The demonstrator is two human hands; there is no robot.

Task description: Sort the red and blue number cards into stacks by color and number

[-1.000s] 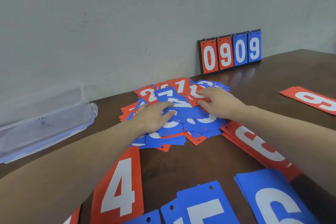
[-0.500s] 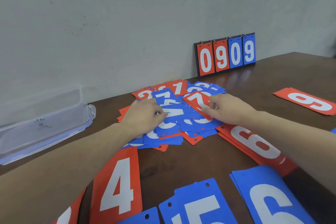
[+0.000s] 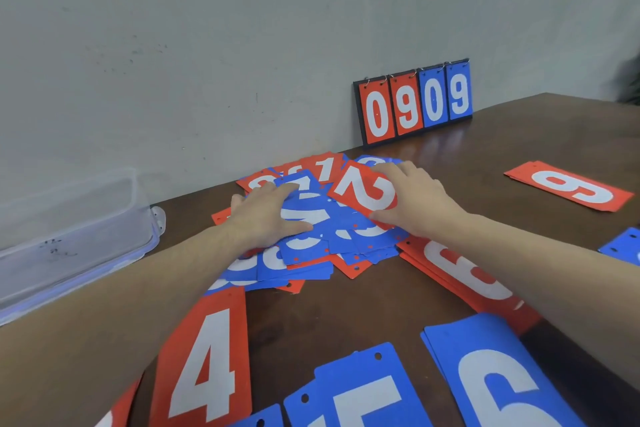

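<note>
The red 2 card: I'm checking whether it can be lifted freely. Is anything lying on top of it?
No. The red 2 card lies atop the mixed pile, nothing covering it. The right hand already grips its edges; the left hand presses blue cards beside it.

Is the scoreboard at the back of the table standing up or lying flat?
Standing up. The scoreboard rests on its lower edge on the table against the wall, its cards hanging from top rings and reading 0909.

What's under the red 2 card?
Blue cards of the messy pile lie under the red 2 card, which the right hand grips. Their numbers are mostly covered, so I cannot read them.
</note>
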